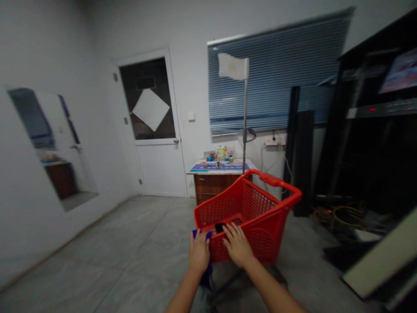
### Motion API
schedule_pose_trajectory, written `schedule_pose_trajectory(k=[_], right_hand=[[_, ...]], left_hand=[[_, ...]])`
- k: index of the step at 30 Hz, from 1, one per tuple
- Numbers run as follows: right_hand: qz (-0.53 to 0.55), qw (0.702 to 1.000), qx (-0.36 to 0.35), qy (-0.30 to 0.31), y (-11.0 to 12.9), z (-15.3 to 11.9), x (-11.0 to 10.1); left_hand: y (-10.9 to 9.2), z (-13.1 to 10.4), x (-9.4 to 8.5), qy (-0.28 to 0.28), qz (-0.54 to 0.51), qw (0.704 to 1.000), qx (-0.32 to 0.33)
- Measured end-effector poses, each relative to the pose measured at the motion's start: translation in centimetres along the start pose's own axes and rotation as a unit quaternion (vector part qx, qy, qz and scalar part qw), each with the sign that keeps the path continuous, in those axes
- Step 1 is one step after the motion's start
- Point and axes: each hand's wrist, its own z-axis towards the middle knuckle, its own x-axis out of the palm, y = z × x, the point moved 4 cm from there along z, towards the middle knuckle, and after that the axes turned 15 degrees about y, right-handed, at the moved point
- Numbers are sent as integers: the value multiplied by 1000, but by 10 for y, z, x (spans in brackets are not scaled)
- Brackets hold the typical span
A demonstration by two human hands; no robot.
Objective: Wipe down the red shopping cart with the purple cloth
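Observation:
A red plastic shopping cart (pixel 265 213) with slatted basket walls stands in front of me. My left hand (pixel 200 252) is closed on a purple cloth (pixel 207 271) against the near corner of the basket's rim. Part of the cloth hangs down outside the basket. My right hand (pixel 237 244) rests on the near side rim with its fingers apart and stretched over the edge. Just beyond those fingertips, a small black object (pixel 219 227) lies inside the basket; its kind is unclear. A pole with a white flag (pixel 232 66) rises behind the basket.
Behind the cart, a wooden cabinet (pixel 211 184) carries bottles and small items. A white door (pixel 159 169) is at the back left, a mirror (pixel 61 148) on the left wall. At right stand a dark rack (pixel 352 152), loose cables (pixel 347 215) and a pale panel (pixel 384 256).

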Motion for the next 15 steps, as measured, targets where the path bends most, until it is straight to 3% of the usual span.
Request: schedule_pose_trajectory(k=[4,8,15], right_hand=[[5,1000,14,-3,5,-2,4],[2,1000,14,-13,6,-5,3],[8,1000,7,-8,3,-5,4]], left_hand=[[-15,4,7,-12,17,1000,-21],[-26,6,7,-15,39,999,11],[-6,-5,-1,-29,46,998,24]])
